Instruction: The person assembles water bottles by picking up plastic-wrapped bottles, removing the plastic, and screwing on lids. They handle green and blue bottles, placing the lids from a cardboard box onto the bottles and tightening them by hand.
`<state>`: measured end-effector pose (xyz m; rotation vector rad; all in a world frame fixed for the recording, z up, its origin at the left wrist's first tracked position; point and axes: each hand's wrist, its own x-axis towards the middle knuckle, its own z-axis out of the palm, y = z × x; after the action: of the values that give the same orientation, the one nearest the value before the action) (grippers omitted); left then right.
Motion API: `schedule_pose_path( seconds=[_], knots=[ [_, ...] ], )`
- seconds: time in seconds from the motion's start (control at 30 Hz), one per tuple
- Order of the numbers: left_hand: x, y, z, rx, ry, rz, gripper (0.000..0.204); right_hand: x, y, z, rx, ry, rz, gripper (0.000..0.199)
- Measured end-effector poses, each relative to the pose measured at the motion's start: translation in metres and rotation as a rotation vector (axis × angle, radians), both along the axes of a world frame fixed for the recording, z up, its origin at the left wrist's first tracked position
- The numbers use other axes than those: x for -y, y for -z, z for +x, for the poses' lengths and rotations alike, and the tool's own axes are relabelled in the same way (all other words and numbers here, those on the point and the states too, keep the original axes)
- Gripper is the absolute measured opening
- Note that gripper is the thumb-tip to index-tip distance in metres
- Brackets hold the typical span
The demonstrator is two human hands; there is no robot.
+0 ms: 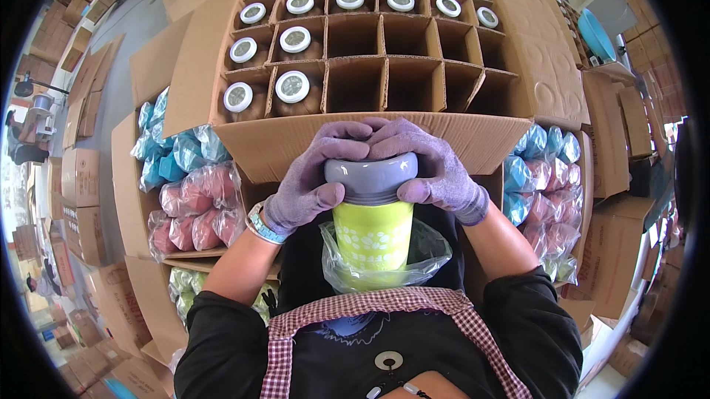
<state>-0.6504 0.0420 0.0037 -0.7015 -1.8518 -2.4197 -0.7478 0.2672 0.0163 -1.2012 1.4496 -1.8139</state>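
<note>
Grip: the grey lid [372, 177] is clamped between left hand [314, 170] and right hand [435, 165]; by uneven pressure on it, the green cup [372, 232] before the divided carton [266, 141] might be tipped.

The head fisheye looks down from close above the green cup [373, 235].

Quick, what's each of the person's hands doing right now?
Left hand: closed, gloved, gripping the left side of the grey lid on the green cup.
Right hand: closed, gloved, gripping the same lid's right side.
</note>
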Motion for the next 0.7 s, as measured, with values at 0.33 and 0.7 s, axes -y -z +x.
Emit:
schedule_pose_path(
  seconds=[0.33, 0.7],
  knots=[
    [0.007, -0.007, 0.018, 0.002, -0.025, -0.071, 0.052, 0.004, -0.001, 0.012, -0.068, 0.021, -0.079, 0.047],
    [-0.027, -0.022, 0.034, 0.083, -0.551, -0.402, 0.067, 0.018, -0.015, 0.024, 0.317, 0.122, 0.137, 0.032]
  ],
)
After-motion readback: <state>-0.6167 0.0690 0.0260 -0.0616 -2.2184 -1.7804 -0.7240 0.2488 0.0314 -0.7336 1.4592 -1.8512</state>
